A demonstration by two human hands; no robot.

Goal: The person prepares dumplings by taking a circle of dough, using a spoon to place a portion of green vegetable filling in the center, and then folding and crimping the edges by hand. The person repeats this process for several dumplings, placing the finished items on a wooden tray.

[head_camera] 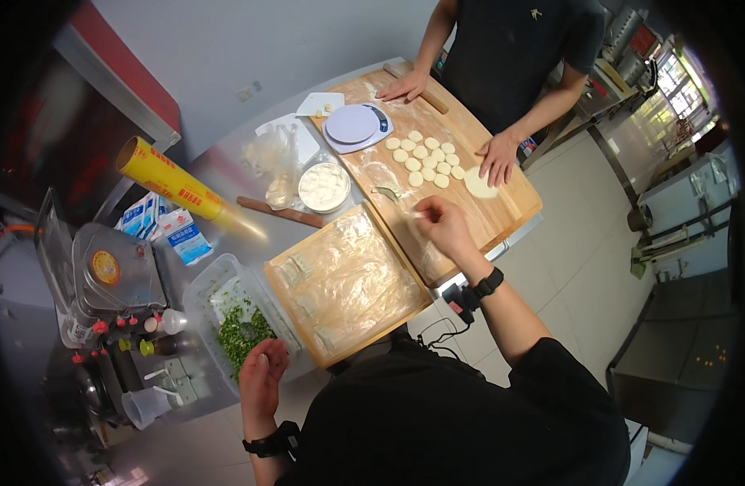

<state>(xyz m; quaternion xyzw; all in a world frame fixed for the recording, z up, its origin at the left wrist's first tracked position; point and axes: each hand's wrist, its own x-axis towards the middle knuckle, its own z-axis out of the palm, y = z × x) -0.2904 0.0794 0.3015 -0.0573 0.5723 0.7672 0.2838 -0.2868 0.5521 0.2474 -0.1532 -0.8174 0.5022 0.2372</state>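
Note:
My right hand [446,228] is over the near part of the wooden dough board [436,264], fingertips pinched together. A pale blur shows at the fingertips, but whether they hold anything is unclear. Just beyond them on the board lies a greenish filled dumpling [386,193]. My left hand [263,372] hovers, fingers loosely bent and holding nothing, by the near end of a clear plastic tub [226,267] of chopped greens [244,331]. Between my hands sits a wooden tray [354,267] lined with plastic film, with several dumplings [295,270] along its left side.
Across the board a co-worker's hand [498,159] presses a flat dough round [480,184]; the other hand [404,86] rests by a rolling pin [433,100]. Several dough pieces [430,162], a kitchen scale [354,126], a flour bowl [324,187] and a film roll [172,179] stand around.

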